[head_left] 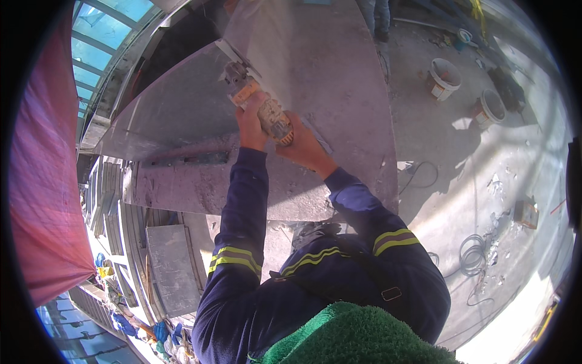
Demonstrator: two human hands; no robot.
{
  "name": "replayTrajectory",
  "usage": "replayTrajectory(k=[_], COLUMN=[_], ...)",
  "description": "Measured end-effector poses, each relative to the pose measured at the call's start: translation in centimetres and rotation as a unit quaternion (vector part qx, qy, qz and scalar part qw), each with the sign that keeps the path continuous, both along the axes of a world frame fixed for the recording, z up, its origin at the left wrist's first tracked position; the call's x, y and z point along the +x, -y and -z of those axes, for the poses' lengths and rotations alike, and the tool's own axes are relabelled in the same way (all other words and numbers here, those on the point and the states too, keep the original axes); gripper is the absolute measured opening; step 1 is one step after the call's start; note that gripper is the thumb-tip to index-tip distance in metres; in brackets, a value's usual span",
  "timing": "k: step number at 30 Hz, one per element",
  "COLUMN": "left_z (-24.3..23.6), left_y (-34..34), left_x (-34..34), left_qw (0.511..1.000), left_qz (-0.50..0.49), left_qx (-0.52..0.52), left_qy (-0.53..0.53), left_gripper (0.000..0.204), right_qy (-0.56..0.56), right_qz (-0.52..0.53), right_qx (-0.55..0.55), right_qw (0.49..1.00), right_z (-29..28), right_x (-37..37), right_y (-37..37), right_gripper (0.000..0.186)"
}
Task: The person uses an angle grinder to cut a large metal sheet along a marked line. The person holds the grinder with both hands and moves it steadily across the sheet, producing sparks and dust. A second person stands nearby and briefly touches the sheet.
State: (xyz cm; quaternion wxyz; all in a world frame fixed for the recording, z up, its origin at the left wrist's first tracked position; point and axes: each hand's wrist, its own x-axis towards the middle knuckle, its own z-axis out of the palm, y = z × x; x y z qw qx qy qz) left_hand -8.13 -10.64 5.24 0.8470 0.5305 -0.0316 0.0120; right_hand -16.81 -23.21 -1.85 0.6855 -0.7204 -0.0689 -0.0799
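Both my hands are wrapped round a dusty orange-and-grey angle grinder (273,116). My left hand (252,126) closes on its middle, just behind the head. At the rear end of the body, my right hand (308,149) grips it from the right side. The grinder's head points forward and left, over the edge of a large thin grey slab (176,106). Whether the disc touches the slab cannot be made out. Pale dust streams away beyond the head. Beneath lies a broad, dust-covered tabletop (345,103).
Another person's legs (377,18) stand beyond the table. On the floor to the right are white buckets (444,80), a coiled cable (473,256) and a small box (525,215). Stacked panels (173,267) lean at lower left, near a red tarp (48,164).
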Motion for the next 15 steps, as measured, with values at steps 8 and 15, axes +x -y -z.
replayTrajectory(k=[8, 15], left_z=[0.13, 0.92], left_y=[0.27, 0.15], left_x=[-0.63, -0.82], left_qw=[1.000, 1.000], left_qz=[0.000, 0.007], left_qx=[0.001, -0.008], left_qy=[0.003, -0.009], left_gripper=[0.038, 0.037], right_qy=[-0.026, -0.016], right_qz=[-0.005, 0.000], right_qx=[-0.006, -0.014], right_qw=[1.000, 1.000], right_z=[0.18, 0.66], right_x=[-0.51, -0.88], right_y=[0.20, 0.24], right_gripper=[0.089, 0.089])
